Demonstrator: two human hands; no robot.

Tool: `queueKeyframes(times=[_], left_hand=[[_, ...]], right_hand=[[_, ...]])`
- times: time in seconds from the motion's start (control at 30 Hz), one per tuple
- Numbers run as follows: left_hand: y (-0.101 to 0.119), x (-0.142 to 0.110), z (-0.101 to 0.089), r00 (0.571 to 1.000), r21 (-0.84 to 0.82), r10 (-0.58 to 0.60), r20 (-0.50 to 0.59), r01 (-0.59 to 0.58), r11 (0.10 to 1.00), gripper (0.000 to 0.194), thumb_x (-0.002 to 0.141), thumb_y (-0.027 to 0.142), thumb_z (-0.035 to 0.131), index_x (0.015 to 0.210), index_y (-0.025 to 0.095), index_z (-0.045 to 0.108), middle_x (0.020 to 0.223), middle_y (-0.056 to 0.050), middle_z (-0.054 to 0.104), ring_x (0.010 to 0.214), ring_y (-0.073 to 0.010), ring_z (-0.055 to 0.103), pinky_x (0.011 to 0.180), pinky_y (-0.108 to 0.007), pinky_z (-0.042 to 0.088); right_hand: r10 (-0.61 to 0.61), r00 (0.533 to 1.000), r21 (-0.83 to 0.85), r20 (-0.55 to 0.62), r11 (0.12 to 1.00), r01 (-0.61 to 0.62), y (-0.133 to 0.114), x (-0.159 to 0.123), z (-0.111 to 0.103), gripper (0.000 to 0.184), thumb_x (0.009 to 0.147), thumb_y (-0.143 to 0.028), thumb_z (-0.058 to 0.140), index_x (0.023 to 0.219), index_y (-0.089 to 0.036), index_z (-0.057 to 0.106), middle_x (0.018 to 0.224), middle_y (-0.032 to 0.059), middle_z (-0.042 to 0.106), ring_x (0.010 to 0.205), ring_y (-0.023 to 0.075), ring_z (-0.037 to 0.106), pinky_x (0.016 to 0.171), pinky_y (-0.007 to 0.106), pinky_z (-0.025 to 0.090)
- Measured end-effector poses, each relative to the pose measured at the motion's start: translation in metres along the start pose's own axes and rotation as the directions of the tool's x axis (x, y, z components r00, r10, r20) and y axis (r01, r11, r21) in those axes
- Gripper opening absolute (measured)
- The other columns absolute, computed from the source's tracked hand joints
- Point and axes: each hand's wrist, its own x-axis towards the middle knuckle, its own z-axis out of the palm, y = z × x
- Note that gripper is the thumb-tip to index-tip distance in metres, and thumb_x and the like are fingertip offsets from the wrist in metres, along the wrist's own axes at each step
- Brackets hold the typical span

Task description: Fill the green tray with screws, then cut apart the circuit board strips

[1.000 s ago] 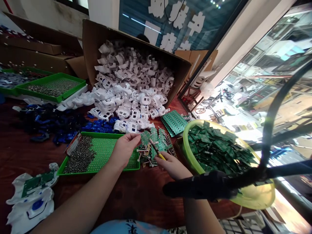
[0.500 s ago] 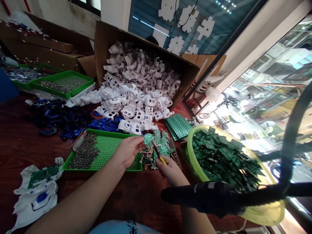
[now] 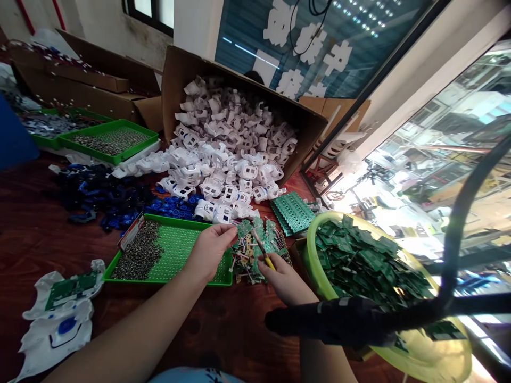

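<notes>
My left hand (image 3: 208,250) pinches a small green circuit board (image 3: 243,228) over the right end of a green tray (image 3: 179,250) that holds small dark screws. My right hand (image 3: 281,275) grips a yellow-handled tool (image 3: 264,252), its tip pointing up toward that board. Both hands hover over a loose pile of green boards with wires (image 3: 255,252) on the dark red table.
A tipped cardboard box (image 3: 175,69) spills white plastic housings (image 3: 227,143). Blue parts (image 3: 107,194) lie at left, a stack of green boards (image 3: 291,213) and a yellow-green basin (image 3: 315,266) full of boards at right. A black hose with a handle (image 3: 343,322) crosses the foreground. More green trays (image 3: 107,141) sit at the far left.
The view has shifted a little, so everything sits slightly lower and to the right. Both hands keep their grip, and the tool tip stays close to the held board.
</notes>
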Motion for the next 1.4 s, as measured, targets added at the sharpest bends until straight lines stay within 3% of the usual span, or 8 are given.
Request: queueKeyframes(times=[0.17,0.5,0.77,1.0,1.23,1.4], left_hand=[[-0.002,0.001,-0.001,0.999,0.034,0.028,0.022,-0.029,0.999,0.025,0.055,0.033,0.077,0.067,0.015,0.064,0.065,0.002,0.060,0.065,-0.0106,0.055,0.070,-0.026,0.046],[-0.005,-0.002,-0.001,0.993,0.140,0.086,0.081,-0.097,0.985,0.024,0.059,0.034,0.074,0.072,0.015,0.066,0.068,0.001,0.062,0.065,-0.0113,0.055,0.068,-0.025,0.046],[0.001,-0.005,0.001,0.989,-0.122,-0.135,0.055,0.140,0.983,0.016,0.058,0.018,0.075,0.065,0.013,0.063,0.061,0.002,0.060,0.058,-0.0079,0.057,0.065,-0.023,0.048],[-0.002,-0.007,0.004,0.975,-0.161,-0.220,-0.014,0.215,0.963,0.007,0.065,0.011,0.069,0.063,0.012,0.062,0.058,0.000,0.060,0.055,-0.0091,0.059,0.062,-0.022,0.051],[-0.002,-0.002,0.000,0.985,-0.079,-0.174,-0.006,0.173,0.982,0.006,0.066,0.013,0.067,0.063,0.014,0.062,0.063,-0.004,0.064,0.059,-0.0126,0.061,0.063,-0.025,0.053],[-0.004,0.010,-0.007,1.000,0.145,-0.004,0.016,0.001,0.989,0.012,0.062,0.024,0.071,0.067,0.015,0.064,0.068,-0.002,0.065,0.069,-0.0151,0.063,0.071,-0.028,0.049]], right_hand=[[-0.036,0.998,0.058,0.044,0.998,0.033,-0.009,0.000,-0.002,0.033,0.078,-0.052,0.044,0.076,-0.019,0.043,0.067,-0.0022,0.041,0.067,0.0162,0.043,0.062,0.026,0.033],[-0.055,0.996,0.099,0.065,0.994,0.048,-0.005,0.000,-0.002,0.036,0.078,-0.053,0.044,0.078,-0.018,0.046,0.070,-0.0011,0.044,0.070,0.0169,0.043,0.064,0.026,0.033],[-0.075,0.997,0.182,0.032,0.981,0.068,-0.001,-0.002,0.010,0.033,0.080,-0.051,0.044,0.072,-0.019,0.041,0.061,-0.0039,0.035,0.055,0.0122,0.034,0.051,0.022,0.027],[-0.127,0.991,0.246,0.030,0.962,0.116,0.005,0.000,0.016,0.034,0.083,-0.050,0.046,0.068,-0.019,0.039,0.057,-0.0041,0.034,0.051,0.0117,0.032,0.049,0.022,0.026],[-0.092,0.993,0.217,0.078,0.973,0.073,0.002,-0.003,0.016,0.032,0.081,-0.050,0.043,0.072,-0.020,0.040,0.061,-0.0023,0.040,0.055,0.0140,0.039,0.052,0.024,0.031],[-0.075,0.996,-0.070,-0.054,0.995,0.072,0.002,0.004,0.001,0.030,0.083,-0.047,0.043,0.084,-0.017,0.048,0.082,0.0053,0.049,0.080,0.0225,0.048,0.071,0.032,0.037]])
